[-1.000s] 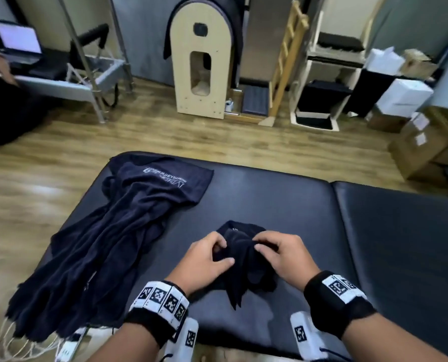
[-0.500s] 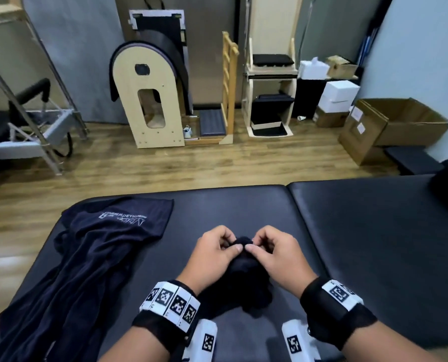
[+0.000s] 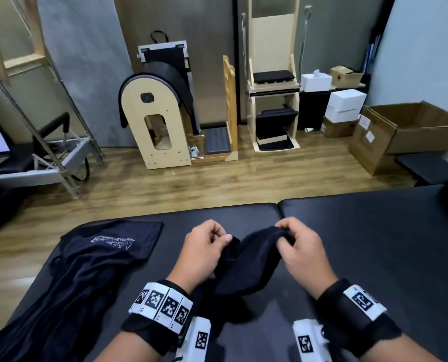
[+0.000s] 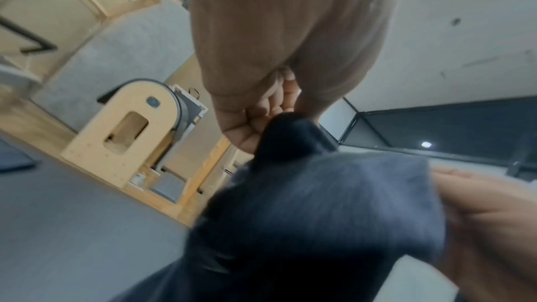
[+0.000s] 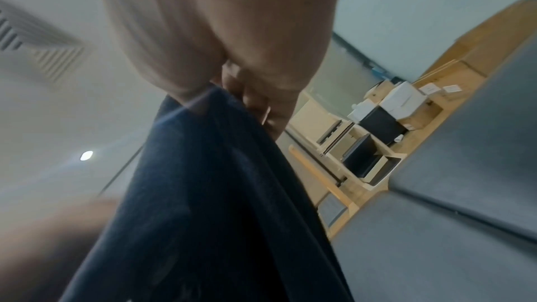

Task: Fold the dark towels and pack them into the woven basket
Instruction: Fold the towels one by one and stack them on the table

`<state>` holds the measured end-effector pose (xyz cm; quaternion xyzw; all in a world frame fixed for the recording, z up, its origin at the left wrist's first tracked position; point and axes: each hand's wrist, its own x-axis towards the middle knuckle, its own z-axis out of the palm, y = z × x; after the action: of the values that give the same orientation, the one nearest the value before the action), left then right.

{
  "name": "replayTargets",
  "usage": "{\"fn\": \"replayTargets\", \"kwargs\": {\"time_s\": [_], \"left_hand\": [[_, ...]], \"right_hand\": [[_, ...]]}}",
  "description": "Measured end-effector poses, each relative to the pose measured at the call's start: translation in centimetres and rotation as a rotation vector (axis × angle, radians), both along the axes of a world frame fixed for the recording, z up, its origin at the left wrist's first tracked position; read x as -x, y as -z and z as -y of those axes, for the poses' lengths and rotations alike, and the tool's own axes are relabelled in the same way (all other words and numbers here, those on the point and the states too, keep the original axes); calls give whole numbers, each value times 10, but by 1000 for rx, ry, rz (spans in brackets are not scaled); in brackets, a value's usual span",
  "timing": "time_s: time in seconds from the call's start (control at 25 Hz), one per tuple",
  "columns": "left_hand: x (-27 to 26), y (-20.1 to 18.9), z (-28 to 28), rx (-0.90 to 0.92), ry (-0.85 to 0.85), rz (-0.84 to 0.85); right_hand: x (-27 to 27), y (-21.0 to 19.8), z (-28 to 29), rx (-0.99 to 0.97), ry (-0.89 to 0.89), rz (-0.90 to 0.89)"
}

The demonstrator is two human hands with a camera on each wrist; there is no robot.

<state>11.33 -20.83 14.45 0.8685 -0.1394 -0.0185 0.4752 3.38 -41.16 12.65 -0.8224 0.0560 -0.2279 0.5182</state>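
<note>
A small dark towel (image 3: 246,267) hangs bunched between my two hands above the black padded table (image 3: 361,244). My left hand (image 3: 207,246) pinches its left top edge, thumb against curled fingers. My right hand (image 3: 293,244) pinches the right top edge. The wrist views show the same dark towel (image 4: 305,215) (image 5: 209,192) held under curled fingers, its lower part drooping to the table. A larger dark towel (image 3: 81,283) with white lettering lies crumpled on the table's left end. No woven basket is in view.
Beyond the table's far edge is wooden floor with a wooden arched barrel (image 3: 160,116), a wooden chair frame (image 3: 272,82), white boxes (image 3: 345,103) and an open cardboard box (image 3: 405,131). A metal frame (image 3: 55,158) stands at left. A seam (image 3: 280,210) splits the table pads.
My hands have lifted the small towel off the table and drawn apart, stretching its top edge between them. The head view has tilted up and swung right.
</note>
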Motion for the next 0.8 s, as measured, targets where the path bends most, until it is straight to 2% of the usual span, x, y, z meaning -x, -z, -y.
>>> {"fn": "replayTargets", "kwargs": {"time_s": [0.08,0.16,0.2,0.32,0.44,0.52,0.6,0.72,0.8], "left_hand": [[-5,1,-1,-128,-29,40],[-9,1,-1,-218,-29,7],[-8,-1,2,-177,-32,-60],[-3,-14,17,159,-25,-334],[10,-30,39,448,53,-472],[18,-39,51,595,77,-460],[23,-46,61,685,41,-416],[32,-54,80,637,32,-353],[38,-55,96,463,51,-287]], "right_hand": [[-3,-15,31,-39,73,21],[-5,-31,60,-52,166,48],[-6,-37,73,-48,199,46],[-8,-43,96,78,176,-90],[-7,-31,104,158,84,-244],[-5,-22,107,144,-21,-328],[1,-17,109,225,-202,-406],[15,-25,93,268,-471,-375],[17,-32,71,156,-478,-275]]}}
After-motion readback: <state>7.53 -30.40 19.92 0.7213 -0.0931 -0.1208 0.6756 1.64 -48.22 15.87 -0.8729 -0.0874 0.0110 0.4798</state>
